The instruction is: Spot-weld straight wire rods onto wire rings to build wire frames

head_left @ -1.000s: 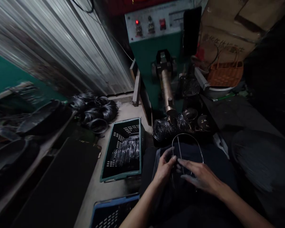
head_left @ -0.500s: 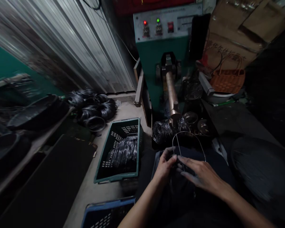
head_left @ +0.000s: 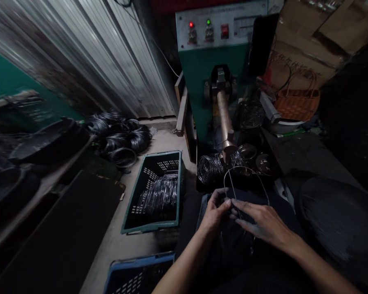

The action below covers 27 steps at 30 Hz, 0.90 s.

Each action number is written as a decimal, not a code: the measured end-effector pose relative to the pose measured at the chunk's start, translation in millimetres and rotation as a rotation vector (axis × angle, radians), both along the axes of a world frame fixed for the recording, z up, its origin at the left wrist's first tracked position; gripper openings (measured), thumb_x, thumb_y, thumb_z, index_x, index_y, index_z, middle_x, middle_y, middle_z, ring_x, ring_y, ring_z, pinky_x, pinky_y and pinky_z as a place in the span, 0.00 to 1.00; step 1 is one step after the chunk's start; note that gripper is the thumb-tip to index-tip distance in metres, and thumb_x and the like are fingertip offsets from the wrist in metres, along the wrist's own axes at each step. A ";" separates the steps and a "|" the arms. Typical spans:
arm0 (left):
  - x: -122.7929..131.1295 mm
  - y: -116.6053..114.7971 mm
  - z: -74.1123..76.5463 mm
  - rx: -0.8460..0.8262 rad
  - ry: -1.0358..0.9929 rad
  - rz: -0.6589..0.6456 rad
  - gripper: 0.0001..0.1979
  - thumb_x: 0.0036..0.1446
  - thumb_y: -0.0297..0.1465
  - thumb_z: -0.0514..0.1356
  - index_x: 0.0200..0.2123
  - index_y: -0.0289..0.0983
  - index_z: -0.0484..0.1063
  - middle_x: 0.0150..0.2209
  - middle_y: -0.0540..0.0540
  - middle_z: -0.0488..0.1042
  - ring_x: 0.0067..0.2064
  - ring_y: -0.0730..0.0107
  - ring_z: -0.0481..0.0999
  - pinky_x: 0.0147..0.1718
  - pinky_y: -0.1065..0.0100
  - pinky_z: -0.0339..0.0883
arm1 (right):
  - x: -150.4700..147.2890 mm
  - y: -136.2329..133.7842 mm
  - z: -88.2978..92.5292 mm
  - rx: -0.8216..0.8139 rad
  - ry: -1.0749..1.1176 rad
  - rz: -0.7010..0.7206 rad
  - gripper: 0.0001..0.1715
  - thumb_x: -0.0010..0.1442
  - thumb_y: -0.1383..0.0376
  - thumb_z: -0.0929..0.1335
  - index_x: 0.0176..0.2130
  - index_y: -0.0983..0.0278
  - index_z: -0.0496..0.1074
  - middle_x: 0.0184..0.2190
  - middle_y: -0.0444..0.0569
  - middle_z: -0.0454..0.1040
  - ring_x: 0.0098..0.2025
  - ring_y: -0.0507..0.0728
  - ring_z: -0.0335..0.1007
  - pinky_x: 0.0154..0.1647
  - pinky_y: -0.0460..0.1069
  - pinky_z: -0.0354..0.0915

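Observation:
A thin metal wire hoop, with a straight wire running across it, stands up over my lap. My left hand is closed on its left side, thumb and index finger pinching the wire. My right hand reaches in from the right, its fingertips meeting my left thumb where the straight wire passes. Its fingers and thumb are around the wire. The lower part of the hoop is dim and partly hidden behind my hands. Just beyond the hoop is the copper-coloured arm of a green machine.
Left of my knees is a green crate holding many wire pieces, with a blue crate nearer. Wire coils lie on the floor. Wire rings sit under the machine arm. An orange basket stands at the right.
The view has shifted slightly, so the machine sits a little farther right and higher. Both hands keep nearly the same hold on the wire hoop.

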<state>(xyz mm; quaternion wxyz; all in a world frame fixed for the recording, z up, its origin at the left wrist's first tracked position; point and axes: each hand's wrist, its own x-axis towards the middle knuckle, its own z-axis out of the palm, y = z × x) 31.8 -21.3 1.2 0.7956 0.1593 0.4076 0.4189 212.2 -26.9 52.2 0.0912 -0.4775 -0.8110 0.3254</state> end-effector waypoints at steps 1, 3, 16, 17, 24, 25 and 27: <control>0.8 0.5 0.4 0.003 0.002 0.005 0.28 0.46 0.37 0.69 0.49 0.39 0.65 0.31 0.51 0.71 0.27 0.73 0.74 0.25 0.72 0.70 | 0.5 0.7 1.1 0.002 0.002 0.003 0.32 0.61 0.64 0.67 0.62 0.53 0.60 0.57 0.44 0.69 0.54 0.58 0.70 0.51 0.53 0.71; 2.3 1.4 1.1 0.015 0.000 0.019 0.28 0.46 0.37 0.70 0.49 0.39 0.65 0.32 0.51 0.70 0.27 0.74 0.73 0.25 0.72 0.70 | 1.6 2.1 2.9 0.006 0.010 0.008 0.32 0.61 0.64 0.67 0.63 0.53 0.60 0.58 0.44 0.69 0.55 0.57 0.70 0.51 0.52 0.70; 4.6 8.7 0.1 0.120 -0.040 0.084 0.24 0.51 0.33 0.67 0.50 0.38 0.66 0.33 0.50 0.68 0.28 0.76 0.71 0.25 0.74 0.68 | 6.3 15.8 2.2 0.005 0.077 0.046 0.36 0.59 0.67 0.69 0.63 0.53 0.58 0.58 0.45 0.69 0.55 0.57 0.69 0.54 0.51 0.68; 4.7 9.9 -0.5 0.117 -0.042 0.086 0.24 0.51 0.33 0.67 0.50 0.38 0.65 0.33 0.50 0.68 0.28 0.77 0.71 0.25 0.73 0.69 | 6.6 17.4 1.4 0.007 0.081 0.051 0.36 0.59 0.67 0.69 0.63 0.53 0.58 0.58 0.45 0.69 0.55 0.57 0.70 0.54 0.51 0.68; 5.0 11.6 1.3 0.073 -0.038 0.082 0.24 0.51 0.34 0.67 0.50 0.40 0.65 0.33 0.50 0.69 0.27 0.74 0.73 0.24 0.72 0.69 | 2.3 25.9 6.5 0.016 0.048 0.038 0.34 0.59 0.63 0.69 0.62 0.50 0.60 0.55 0.43 0.72 0.51 0.58 0.73 0.46 0.49 0.71; 5.1 11.0 2.0 0.078 -0.026 0.088 0.23 0.51 0.34 0.67 0.49 0.40 0.65 0.33 0.50 0.69 0.28 0.74 0.73 0.24 0.71 0.70 | 2.0 25.3 6.0 0.023 0.038 0.034 0.33 0.59 0.63 0.69 0.62 0.49 0.60 0.55 0.43 0.72 0.50 0.58 0.74 0.45 0.49 0.71; 4.8 12.8 1.8 0.081 0.014 0.089 0.22 0.50 0.35 0.67 0.48 0.40 0.66 0.35 0.50 0.70 0.28 0.73 0.74 0.26 0.69 0.71 | 2.4 24.3 1.1 0.055 0.024 0.029 0.33 0.60 0.62 0.68 0.63 0.49 0.59 0.53 0.43 0.74 0.49 0.57 0.74 0.42 0.48 0.71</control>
